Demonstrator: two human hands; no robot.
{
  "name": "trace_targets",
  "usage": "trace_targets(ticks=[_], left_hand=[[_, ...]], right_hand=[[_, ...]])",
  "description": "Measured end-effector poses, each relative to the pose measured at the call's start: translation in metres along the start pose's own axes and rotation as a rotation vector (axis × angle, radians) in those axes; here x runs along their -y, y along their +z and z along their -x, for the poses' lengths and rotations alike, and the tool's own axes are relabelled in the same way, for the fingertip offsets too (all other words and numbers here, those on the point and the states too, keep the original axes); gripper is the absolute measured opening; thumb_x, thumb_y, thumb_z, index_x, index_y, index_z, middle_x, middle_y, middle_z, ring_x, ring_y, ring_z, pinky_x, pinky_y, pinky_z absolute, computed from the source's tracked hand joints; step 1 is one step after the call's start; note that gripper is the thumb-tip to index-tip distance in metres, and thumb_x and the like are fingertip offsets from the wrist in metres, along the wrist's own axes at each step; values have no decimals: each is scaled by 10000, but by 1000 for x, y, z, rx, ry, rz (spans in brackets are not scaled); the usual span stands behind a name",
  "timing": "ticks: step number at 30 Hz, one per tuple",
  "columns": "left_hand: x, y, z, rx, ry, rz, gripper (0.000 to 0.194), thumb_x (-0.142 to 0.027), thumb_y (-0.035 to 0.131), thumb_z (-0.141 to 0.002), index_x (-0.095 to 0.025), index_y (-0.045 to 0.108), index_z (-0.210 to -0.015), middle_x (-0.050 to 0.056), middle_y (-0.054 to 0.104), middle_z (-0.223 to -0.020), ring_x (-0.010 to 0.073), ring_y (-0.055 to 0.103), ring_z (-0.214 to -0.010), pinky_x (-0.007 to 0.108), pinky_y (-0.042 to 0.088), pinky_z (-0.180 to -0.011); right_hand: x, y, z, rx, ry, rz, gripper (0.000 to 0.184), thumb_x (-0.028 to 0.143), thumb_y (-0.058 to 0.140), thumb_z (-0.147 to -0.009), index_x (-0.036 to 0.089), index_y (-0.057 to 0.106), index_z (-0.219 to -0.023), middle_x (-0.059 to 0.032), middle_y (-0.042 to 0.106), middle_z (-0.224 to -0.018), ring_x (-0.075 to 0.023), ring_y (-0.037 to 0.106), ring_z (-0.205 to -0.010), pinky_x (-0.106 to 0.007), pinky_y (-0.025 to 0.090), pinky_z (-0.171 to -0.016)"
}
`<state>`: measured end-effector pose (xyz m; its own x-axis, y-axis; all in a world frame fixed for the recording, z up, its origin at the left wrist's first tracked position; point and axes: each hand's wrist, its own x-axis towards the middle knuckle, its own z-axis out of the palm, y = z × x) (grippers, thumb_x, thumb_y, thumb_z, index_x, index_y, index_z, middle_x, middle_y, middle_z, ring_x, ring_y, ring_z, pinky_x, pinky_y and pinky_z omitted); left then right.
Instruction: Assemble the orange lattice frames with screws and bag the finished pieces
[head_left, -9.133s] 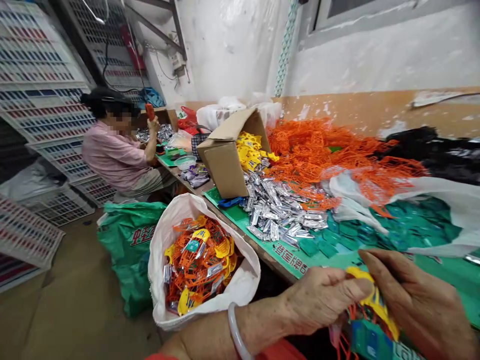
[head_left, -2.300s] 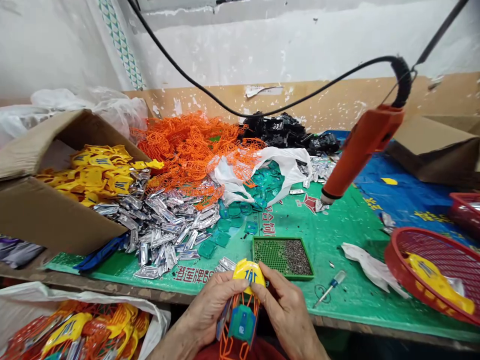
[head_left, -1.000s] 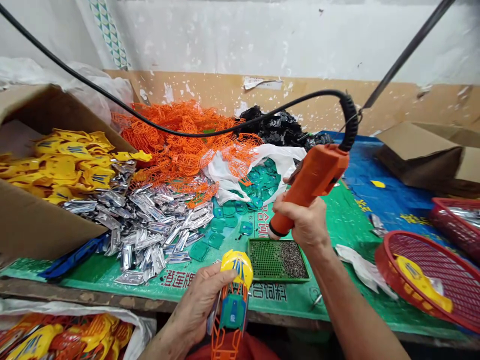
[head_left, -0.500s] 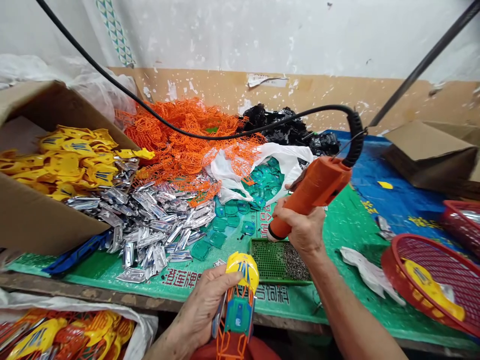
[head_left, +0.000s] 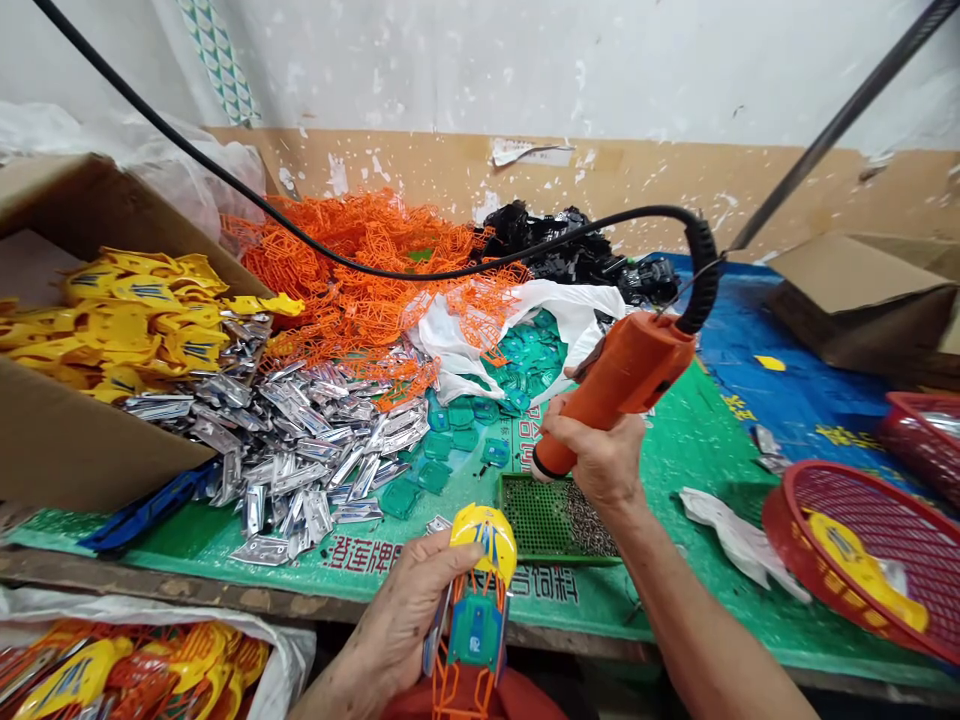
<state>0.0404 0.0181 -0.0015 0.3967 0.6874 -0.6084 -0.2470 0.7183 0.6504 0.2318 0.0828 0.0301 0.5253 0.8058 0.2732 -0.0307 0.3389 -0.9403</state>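
Two bare hands are at work in front of us. Our left hand (head_left: 409, 610) wraps a narrow grip around a plastic assembly (head_left: 476, 610), fingers curled along its side, and holds it upright just above the front edge of the bench. The assembly has a yellow cap (head_left: 484, 540) at the top, with a teal tag (head_left: 475, 630) set into an orange lattice frame (head_left: 457, 690) below.

Our right hand (head_left: 600, 450) closes around an orange electric screwdriver (head_left: 619, 370) that hangs from a coiled black cable (head_left: 701, 270). Its black-ringed nose sits right by the far edge of a green perforated tray (head_left: 532, 520), with loose screws (head_left: 591, 525) heaped at the tray's right end – whether the nose touches the tray, we cannot tell.

All of this is on a green printed mat (head_left: 697, 500). Beyond the hands lie a heap of silver metal clips (head_left: 300, 460), loose teal tags (head_left: 457, 415) and a mass of orange lattice frames (head_left: 360, 270). Yellow caps (head_left: 127, 320) spill from a cardboard box (head_left: 75, 450) at the left, while a red basket (head_left: 780, 530) at the right holds another yellow cap (head_left: 862, 585).
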Motion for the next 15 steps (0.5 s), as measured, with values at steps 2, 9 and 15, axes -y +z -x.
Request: trace_targets(ticks=[2, 9, 15], left_hand=[[0, 1, 0, 11, -9, 7, 275, -325, 799, -645, -97, 726, -781, 75, 712, -659, 116, 606, -517, 195, 453, -495], [-4, 6, 5, 35, -4, 37, 268, -316, 816, -607, -92, 730, -726, 65, 698, -606, 107, 580, -481, 195, 452, -481], [-3, 6, 4, 47, 0, 32, 231, -298, 808, -619, -102, 721, -706, 44, 677, -572, 99, 561, -454, 193, 443, -464]], right_hand=[[1, 0, 0, -7, -7, 16, 189, 169, 717, -524, 161, 631, -692, 27, 596, -616, -122, 523, -530, -286, 449, -512], [6, 3, 3, -12, -34, 77, 187, 190, 719, -521, 167, 614, -675, 15, 591, -660, -128, 534, -558, -296, 463, -531], [2, 0, 5, -1, -45, 84, 130, 187, 711, -546, 168, 631, -647, 18, 592, -606, -129, 522, -532, -293, 447, -516]])
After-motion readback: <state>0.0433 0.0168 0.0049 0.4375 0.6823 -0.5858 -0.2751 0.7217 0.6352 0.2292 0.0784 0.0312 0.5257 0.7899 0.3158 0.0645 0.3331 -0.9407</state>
